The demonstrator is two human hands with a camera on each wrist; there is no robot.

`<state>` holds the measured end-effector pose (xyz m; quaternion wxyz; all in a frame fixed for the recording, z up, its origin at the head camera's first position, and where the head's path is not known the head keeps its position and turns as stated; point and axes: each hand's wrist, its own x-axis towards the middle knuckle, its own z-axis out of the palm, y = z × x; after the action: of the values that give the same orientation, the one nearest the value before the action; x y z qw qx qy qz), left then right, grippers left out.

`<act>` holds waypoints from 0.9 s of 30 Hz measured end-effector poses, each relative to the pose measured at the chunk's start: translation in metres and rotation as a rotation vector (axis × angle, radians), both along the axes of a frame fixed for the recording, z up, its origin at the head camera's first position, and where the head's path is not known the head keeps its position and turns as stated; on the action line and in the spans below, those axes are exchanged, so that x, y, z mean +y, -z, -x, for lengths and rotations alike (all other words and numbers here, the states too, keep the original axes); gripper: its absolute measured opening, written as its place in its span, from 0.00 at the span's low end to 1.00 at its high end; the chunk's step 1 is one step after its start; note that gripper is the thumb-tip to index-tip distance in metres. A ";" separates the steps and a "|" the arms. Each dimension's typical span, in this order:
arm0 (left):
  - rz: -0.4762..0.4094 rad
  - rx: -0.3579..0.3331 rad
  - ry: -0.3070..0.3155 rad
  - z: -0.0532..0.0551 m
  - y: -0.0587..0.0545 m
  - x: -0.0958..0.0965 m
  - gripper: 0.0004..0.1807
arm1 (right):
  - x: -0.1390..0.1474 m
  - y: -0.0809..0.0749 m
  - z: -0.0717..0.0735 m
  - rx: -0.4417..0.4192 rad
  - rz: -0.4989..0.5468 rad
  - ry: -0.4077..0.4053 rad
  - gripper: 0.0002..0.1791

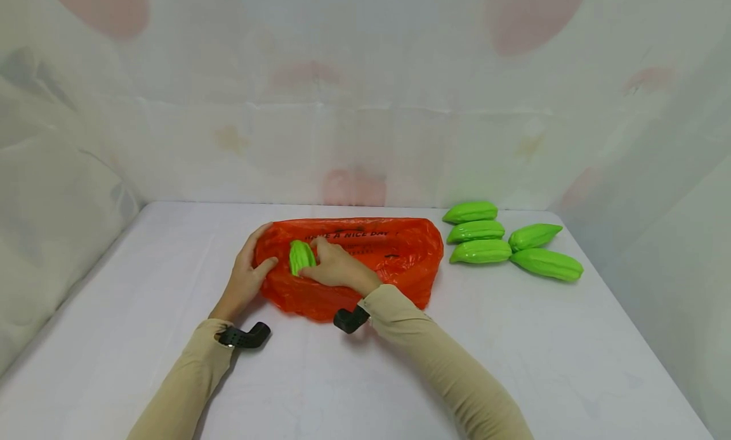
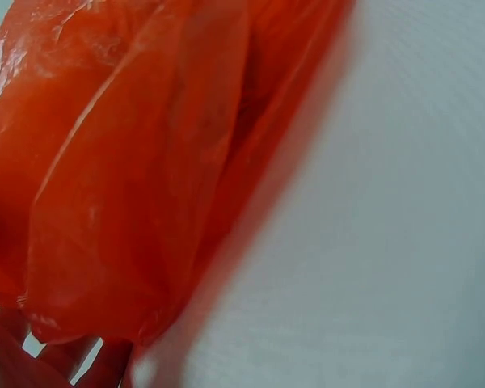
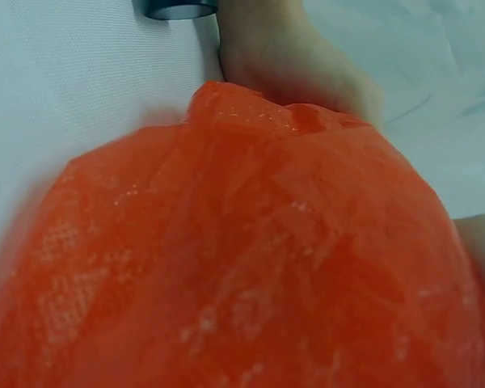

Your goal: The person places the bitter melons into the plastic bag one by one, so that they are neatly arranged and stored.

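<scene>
A red plastic bag (image 1: 417,262) with printed dark lettering lies with its mouth spread wide at the middle of the table. My left hand (image 1: 244,275) grips its left edge, thumb over the rim and fingers outside. In the left wrist view, fingers (image 2: 65,356) show behind the red film at lower left. My right hand (image 1: 339,265) reaches over the bag's near side and holds a bright green ridged gourd (image 1: 299,257) within the mouth, near the left hand. Red film (image 3: 242,242) fills most of the right wrist view and hides the right hand's grip.
Right of the bag, three similar green gourds (image 1: 481,251) are stacked in a column, with two more gourds (image 1: 547,264) beside them. The white table (image 1: 514,351) meets a patterned cloth backdrop (image 1: 400,141) at its far edge.
</scene>
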<state>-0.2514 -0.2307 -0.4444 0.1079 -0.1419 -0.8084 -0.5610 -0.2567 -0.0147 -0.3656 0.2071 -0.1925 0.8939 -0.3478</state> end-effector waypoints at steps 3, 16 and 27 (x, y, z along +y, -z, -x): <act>0.002 -0.003 0.001 0.000 0.000 0.000 0.37 | -0.001 0.001 0.000 0.013 0.022 0.013 0.33; -0.006 -0.015 -0.001 0.000 0.000 0.001 0.36 | 0.006 -0.008 -0.003 0.027 -0.043 -0.019 0.31; -0.004 0.007 0.002 -0.001 0.001 0.000 0.37 | 0.025 -0.012 -0.009 0.040 0.035 -0.010 0.28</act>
<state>-0.2506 -0.2307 -0.4455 0.1106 -0.1443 -0.8068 -0.5621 -0.2479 0.0105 -0.3535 0.1874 -0.2074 0.8908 -0.3583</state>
